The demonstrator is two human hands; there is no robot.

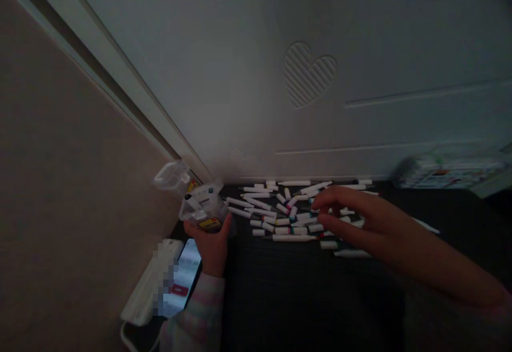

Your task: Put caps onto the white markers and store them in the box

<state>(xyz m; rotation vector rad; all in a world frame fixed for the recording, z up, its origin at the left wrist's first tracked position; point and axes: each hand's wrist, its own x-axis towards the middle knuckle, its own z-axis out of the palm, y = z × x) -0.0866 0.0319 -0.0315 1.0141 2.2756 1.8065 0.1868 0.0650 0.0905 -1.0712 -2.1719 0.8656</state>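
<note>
My left hand (212,245) is wrapped around a clear plastic box (202,208) with a yellow-and-dark label, its lid (173,177) tipped back to the left. At least one marker with a dark end (192,201) stands inside the box. To the right, many white marker pens and caps (282,222) lie scattered on a black surface. My right hand (356,216) reaches over their right part, thumb and forefinger curved but apart. I see nothing between those fingers; whether a fingertip touches a marker is unclear in the dim light.
A lit phone (186,274) and a white device with a cable (150,282) lie left of my left sleeve. A plastic-wrapped pack (448,170) sits at the back right. Behind the black tabletop (280,293) rises a white panel (240,74) with a raised heart.
</note>
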